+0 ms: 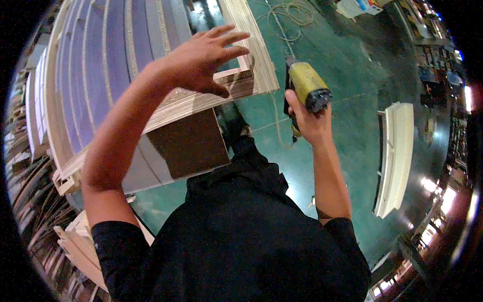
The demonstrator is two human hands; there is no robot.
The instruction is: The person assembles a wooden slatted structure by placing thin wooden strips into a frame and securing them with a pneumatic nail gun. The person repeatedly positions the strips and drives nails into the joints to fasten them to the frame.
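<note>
My right hand (316, 125) is wrapped around the handle of a yellow and black nail gun (306, 80), held over the green floor to the right of a wooden frame (260, 65). A thin pale hose (278, 126) hangs near the tool's lower end. Above the near right corner of the frame is my left hand (201, 58), fingers spread and nothing in it. Whether its fingertips touch the wood, I cannot tell. Beneath the hand a short wooden block (236, 83) lies along the frame's edge. Purple panels with pale strips (115, 45) fill the frame.
Below the frame's near edge stands a brown board (193, 141). A coiled hose (297, 12) lies on the floor ahead. To the right is a stack of long cream boards (397, 156). Wooden pieces (83, 246) are at the lower left.
</note>
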